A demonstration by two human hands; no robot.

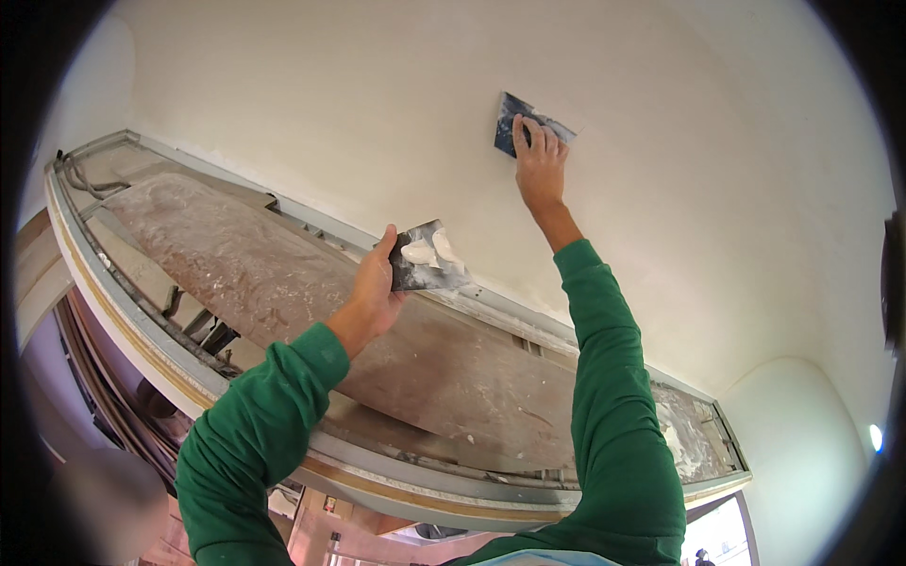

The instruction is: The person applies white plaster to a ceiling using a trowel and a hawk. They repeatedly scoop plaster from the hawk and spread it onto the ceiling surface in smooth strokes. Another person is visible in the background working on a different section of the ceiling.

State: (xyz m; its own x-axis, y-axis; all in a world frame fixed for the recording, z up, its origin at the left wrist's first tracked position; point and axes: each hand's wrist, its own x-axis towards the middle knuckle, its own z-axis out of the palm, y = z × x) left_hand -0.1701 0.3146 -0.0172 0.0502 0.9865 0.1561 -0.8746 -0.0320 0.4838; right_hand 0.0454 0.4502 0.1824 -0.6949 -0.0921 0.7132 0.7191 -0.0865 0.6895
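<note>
My right hand [541, 174] is raised at the wall and closed round a dark, flat putty knife [508, 121], whose blade lies against the pale wall [377, 104]. Some whitish smears mark that blade. Lower and to the left, my left hand [375, 288] grips a second flat scraper [408, 275] by its edge, the thumb along its near left side. Lumps of white filler [420, 253] sit on the face of this scraper. It is held just in front of the wall's lower edge, above the ledge.
A long recessed ledge [453, 377], covered with a dusty brown sheet, runs below the wall. Its metal rim [151, 354] curves along the near side. Cables [90, 179] lie at the far left end, and white filler residue [687, 439] is at the right end.
</note>
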